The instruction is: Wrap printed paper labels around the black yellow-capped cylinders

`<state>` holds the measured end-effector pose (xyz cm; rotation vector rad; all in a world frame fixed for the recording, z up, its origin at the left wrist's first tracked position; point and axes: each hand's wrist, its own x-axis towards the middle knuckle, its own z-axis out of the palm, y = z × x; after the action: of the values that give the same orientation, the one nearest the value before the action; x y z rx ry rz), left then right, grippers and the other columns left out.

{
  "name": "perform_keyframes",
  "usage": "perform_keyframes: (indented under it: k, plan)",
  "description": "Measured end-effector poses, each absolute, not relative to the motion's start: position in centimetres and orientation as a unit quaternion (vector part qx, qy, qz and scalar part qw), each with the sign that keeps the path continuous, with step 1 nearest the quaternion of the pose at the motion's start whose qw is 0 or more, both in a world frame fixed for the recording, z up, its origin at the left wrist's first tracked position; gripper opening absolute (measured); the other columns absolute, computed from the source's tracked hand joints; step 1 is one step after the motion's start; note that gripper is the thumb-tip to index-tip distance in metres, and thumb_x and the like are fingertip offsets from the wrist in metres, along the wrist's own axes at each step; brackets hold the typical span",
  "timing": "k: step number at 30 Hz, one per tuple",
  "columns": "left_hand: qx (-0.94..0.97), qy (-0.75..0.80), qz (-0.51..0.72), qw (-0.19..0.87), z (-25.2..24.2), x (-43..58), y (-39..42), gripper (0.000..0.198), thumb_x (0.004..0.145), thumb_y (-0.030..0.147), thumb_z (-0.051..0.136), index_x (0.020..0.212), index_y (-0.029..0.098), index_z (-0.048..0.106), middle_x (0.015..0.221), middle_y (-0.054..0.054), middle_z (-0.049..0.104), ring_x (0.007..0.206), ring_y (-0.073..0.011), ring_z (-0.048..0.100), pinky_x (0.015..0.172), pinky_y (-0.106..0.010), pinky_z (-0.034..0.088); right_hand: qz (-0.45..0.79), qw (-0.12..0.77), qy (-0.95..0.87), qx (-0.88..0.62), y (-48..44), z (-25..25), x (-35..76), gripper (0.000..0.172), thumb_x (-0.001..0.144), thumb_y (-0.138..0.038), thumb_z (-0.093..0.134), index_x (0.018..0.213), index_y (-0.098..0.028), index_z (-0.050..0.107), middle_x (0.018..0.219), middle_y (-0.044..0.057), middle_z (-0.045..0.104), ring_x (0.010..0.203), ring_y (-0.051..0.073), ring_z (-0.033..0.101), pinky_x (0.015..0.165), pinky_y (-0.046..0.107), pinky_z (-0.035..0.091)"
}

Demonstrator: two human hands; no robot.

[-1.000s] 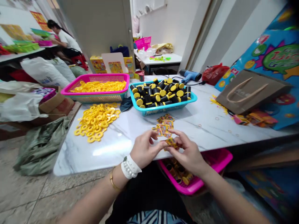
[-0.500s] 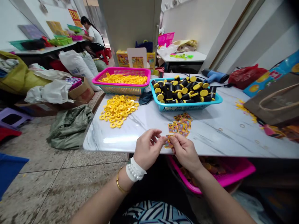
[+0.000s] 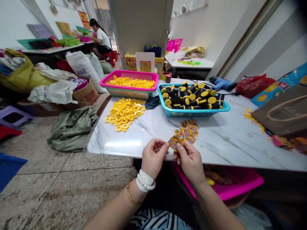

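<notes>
Between my two hands, near the table's front edge, is a small orange-yellow printed sticker or label; the frames do not settle which. The fingertips of my left hand pinch its left side. My right hand grips its right lower side between thumb and fingers. Just beyond lies a loose pile of similar printed pieces on the marble-patterned table. Behind that pile stands a blue basket full of black cylinders with yellow caps.
Yellow ring-shaped plastic parts lie heaped at the left, before a pink basket holding more. A pink tray sits under the table edge. At the right are a blue heat-gun-like tool and a brown paper bag. Another person sits far back.
The held printed piece is raised and turned, with more of its face showing. My left fingers have closed onto its edge. The whole view has shifted slightly.
</notes>
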<state>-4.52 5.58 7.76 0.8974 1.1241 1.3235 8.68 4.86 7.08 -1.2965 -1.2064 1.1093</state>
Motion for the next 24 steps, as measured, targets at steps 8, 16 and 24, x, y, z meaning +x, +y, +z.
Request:
perform_keyframes:
  k: [8,16,24]
  plan:
    - [0.557,0.523,0.555,0.329,9.7,-5.6,4.5,0.012,0.084,0.028,0.068,0.079,0.018,0.07,0.075,-0.003,0.065,0.071,-0.014,0.057,0.066,-0.025,0.046,0.294,0.448,-0.66,-0.527,4.9,7.0,9.2,0.028,0.1,-0.035,0.042,0.08,-0.021,0.055,0.068,-0.002,0.049,0.062,0.015,0.046,0.058,0.027,0.035]
    - [0.552,0.523,0.58,0.292,9.4,-5.9,4.5,0.006,0.08,0.023,0.072,0.079,0.018,0.069,0.078,-0.003,0.065,0.073,-0.0144,0.058,0.067,-0.026,0.046,0.194,0.447,-0.724,-0.488,5.1,7.5,8.5,0.024,0.099,-0.023,0.043,0.075,-0.022,0.046,0.068,-0.002,0.046,0.062,0.014,0.046,0.058,0.027,0.034]
    - [0.537,0.524,0.601,0.276,9.3,-6.5,4.7,0.01,0.079,0.025,0.073,0.084,0.018,0.068,0.081,-0.003,0.064,0.072,-0.0139,0.057,0.065,-0.026,0.046,0.21,0.438,-0.712,-0.507,5.6,7.7,8.3,0.027,0.098,-0.026,0.045,0.072,-0.022,0.047,0.067,-0.001,0.048,0.062,0.014,0.047,0.058,0.027,0.035]
